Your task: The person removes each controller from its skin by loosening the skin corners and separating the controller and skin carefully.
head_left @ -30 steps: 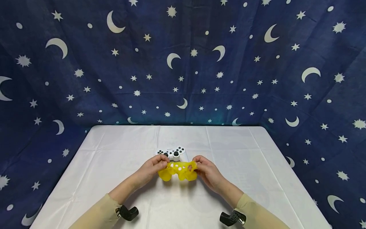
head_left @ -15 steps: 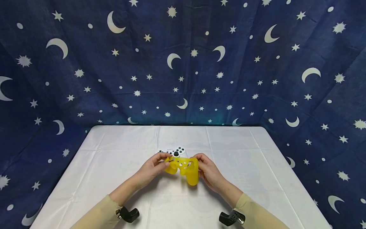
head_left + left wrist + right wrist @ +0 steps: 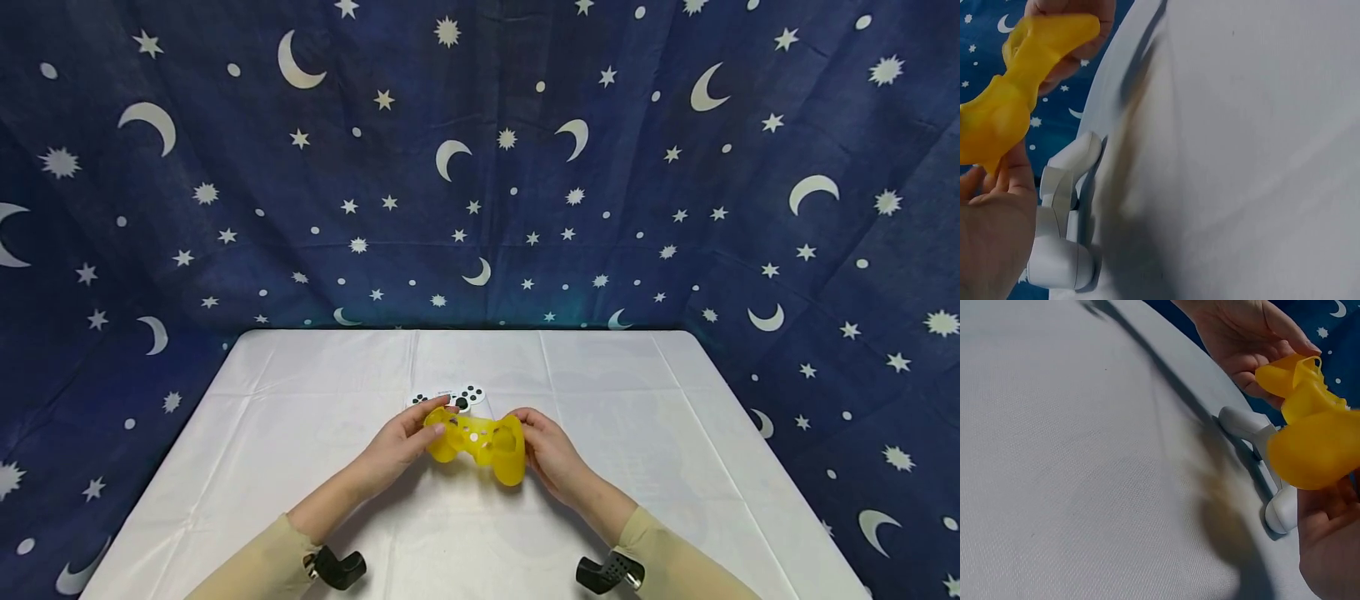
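Observation:
Between my two hands hangs a yellow, soft-looking game controller cover (image 3: 480, 442), held above the table with its holes showing. My left hand (image 3: 396, 448) pinches its left end between thumb and fingers. At the other end my right hand (image 3: 553, 454) grips the cover's edge, its fingertips partly hidden behind it. Just beyond the cover a white game controller (image 3: 471, 395) with black buttons and sticks lies on the table, partly covered from view by the left fingers. In the left wrist view the controller (image 3: 1063, 262) sits below and apart from the cover (image 3: 1022, 75).
A white cloth with creases covers the table (image 3: 300, 367). Behind and around it hangs a dark blue curtain (image 3: 480, 183) with moons and stars. Black wrist cameras sit on the left sleeve (image 3: 337, 568) and the right sleeve (image 3: 609, 573).
The cover has been turned and spread between the hands; its right lobe now hangs lower and faces me. My left fingers have shifted their hold on its left end. The controller has stayed put.

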Demonstrator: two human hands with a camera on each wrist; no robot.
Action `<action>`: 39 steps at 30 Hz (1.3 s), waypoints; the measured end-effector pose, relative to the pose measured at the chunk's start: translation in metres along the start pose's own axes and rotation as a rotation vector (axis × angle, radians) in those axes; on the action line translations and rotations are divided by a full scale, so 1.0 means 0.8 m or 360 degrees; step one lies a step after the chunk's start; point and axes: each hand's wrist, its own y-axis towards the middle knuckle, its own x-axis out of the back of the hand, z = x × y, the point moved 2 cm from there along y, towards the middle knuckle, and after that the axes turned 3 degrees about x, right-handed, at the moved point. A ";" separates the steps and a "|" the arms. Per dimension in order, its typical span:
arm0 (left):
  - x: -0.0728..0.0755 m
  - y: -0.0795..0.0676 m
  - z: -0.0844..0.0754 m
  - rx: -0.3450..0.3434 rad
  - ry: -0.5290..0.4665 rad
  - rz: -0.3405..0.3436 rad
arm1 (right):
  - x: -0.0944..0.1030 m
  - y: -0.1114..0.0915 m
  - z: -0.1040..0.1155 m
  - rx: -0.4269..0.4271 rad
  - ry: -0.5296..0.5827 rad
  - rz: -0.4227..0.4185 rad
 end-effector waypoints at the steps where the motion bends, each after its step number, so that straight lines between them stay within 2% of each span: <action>1: -0.001 0.000 0.000 -0.0007 -0.0003 -0.0037 | 0.000 0.000 0.000 -0.0011 0.0025 0.0012; 5: -0.004 0.003 0.002 -0.0011 -0.0077 -0.0219 | 0.000 -0.002 0.001 -0.0018 0.0074 0.0105; 7: -0.005 0.004 0.002 0.0001 -0.0143 -0.0292 | -0.001 -0.003 0.003 0.0005 0.0012 0.0128; 9: -0.007 0.004 0.002 0.0013 -0.0214 -0.0319 | -0.002 -0.003 0.003 0.0024 -0.0058 0.0117; 13: -0.008 0.002 0.003 0.0013 -0.0230 -0.0274 | -0.001 -0.001 0.002 0.0054 -0.0096 0.0016; 17: -0.008 0.001 0.007 0.0035 -0.0190 -0.0245 | 0.003 0.002 0.000 0.0091 -0.0059 -0.0169; 20: -0.009 0.002 0.011 0.0055 -0.0127 -0.0283 | 0.004 0.002 0.002 0.0124 -0.0051 -0.0271; 24: -0.009 0.002 0.013 0.0024 0.0039 -0.0387 | 0.005 0.003 0.005 0.0151 -0.0062 -0.0310; 29: -0.010 0.000 0.009 -0.0004 0.0251 -0.0484 | 0.010 0.004 0.007 0.0169 -0.0083 -0.0284; 32: -0.010 -0.001 0.007 -0.0010 0.0300 -0.0505 | 0.012 0.004 0.008 0.0141 -0.0091 -0.0218; 34: -0.010 0.000 0.007 0.0008 0.0262 -0.0509 | 0.013 0.003 0.007 0.0115 -0.0071 -0.0175; 39: -0.008 0.003 0.009 0.0092 0.0056 -0.0509 | 0.016 0.001 0.009 0.0074 0.0034 -0.0090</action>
